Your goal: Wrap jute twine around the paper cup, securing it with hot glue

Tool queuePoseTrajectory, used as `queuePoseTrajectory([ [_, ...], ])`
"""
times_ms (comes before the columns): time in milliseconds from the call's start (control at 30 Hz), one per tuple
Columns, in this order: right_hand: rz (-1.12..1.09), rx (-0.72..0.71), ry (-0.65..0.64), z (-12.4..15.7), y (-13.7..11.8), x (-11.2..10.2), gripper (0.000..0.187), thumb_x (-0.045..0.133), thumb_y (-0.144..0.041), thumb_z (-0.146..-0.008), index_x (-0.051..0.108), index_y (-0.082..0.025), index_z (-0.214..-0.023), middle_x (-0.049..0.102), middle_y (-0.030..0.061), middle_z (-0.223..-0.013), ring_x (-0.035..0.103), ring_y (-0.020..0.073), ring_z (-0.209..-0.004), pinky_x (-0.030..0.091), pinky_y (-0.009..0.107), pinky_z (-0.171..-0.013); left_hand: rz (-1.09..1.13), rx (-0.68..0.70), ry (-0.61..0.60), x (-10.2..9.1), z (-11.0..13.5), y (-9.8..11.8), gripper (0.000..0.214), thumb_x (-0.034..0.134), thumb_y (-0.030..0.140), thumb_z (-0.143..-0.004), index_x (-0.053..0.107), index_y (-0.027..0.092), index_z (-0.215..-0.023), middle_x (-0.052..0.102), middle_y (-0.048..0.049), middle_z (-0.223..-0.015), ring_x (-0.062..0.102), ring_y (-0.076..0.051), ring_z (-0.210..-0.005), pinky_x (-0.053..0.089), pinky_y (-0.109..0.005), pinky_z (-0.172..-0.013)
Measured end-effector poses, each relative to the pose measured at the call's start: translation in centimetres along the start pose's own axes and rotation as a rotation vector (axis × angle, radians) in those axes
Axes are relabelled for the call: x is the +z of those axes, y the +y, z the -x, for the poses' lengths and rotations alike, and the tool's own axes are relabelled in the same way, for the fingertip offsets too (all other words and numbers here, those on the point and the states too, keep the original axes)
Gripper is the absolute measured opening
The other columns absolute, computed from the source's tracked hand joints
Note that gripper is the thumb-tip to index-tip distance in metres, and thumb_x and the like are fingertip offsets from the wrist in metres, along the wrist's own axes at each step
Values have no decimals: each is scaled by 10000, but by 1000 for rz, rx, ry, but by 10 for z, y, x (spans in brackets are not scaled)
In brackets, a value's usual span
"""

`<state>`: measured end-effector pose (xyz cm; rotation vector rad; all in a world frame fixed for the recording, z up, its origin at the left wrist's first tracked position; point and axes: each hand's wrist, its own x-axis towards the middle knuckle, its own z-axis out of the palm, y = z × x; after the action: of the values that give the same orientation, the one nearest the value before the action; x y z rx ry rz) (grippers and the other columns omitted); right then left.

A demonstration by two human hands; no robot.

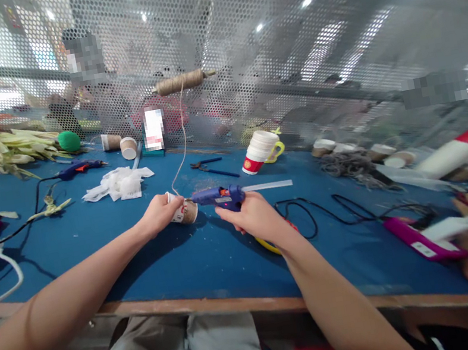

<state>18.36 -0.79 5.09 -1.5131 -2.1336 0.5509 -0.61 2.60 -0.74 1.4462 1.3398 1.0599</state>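
Fingers of the left hand (160, 215) hold a paper cup (189, 212) over the blue table (220, 277); the right hand (259, 216) grips a glue gun (220, 197), tip by the cup. Gluing string (183, 129) on, I think; next needs a still cup.

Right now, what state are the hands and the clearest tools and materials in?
Left hand: closed on the paper cup
Paper cup: tipped, part covered in brown wrapping
Right hand: closed on the blue glue gun
Blue glue gun: held, nozzle at the cup
Glue stick: protruding from its rear
Twine spool: wound, one strand hanging down
Pliers: lying, handles spread
Cup stack: nested
Second glue gun: lying unheld
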Motion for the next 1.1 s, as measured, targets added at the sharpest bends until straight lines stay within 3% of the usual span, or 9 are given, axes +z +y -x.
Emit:
queuePoseTrajectory([
  [267, -10, 35, -1, -3, 2, 1, 320, 523, -324, -723, 470, -171, -447, 490, 2, -336, 475, 102, -324, 407, 213, -418, -69, 22, -20, 0, 1, 1, 339, 451, 421, -696, 566, 114, -607, 517, 0, -527, 438, -102, -488, 342, -225, -499],
  [500, -61, 51, -31, 0, 3, -1, 257, 529, -340, -716, 518, -152, -542, 491, -11, -357, 458, 95, -317, 399, 204, -394, -57, 20, -23, 1, -1, -1, 348, 447, 439, -683, 563, 122, -600, 533, -7, -534, 458, -111, -497, 352, -228, -502],
  [1100, -79, 74, -37, 0, 2, -2, 252, 532, -344, -715, 507, -157, -548, 482, -19, -357, 450, 94, -310, 393, 207, -378, -112, 54, -29, 0, -1, -2, 361, 430, 438, -705, 571, 119, -609, 563, -28, -578, 485, -126, -550, 370, -235, -520],
])
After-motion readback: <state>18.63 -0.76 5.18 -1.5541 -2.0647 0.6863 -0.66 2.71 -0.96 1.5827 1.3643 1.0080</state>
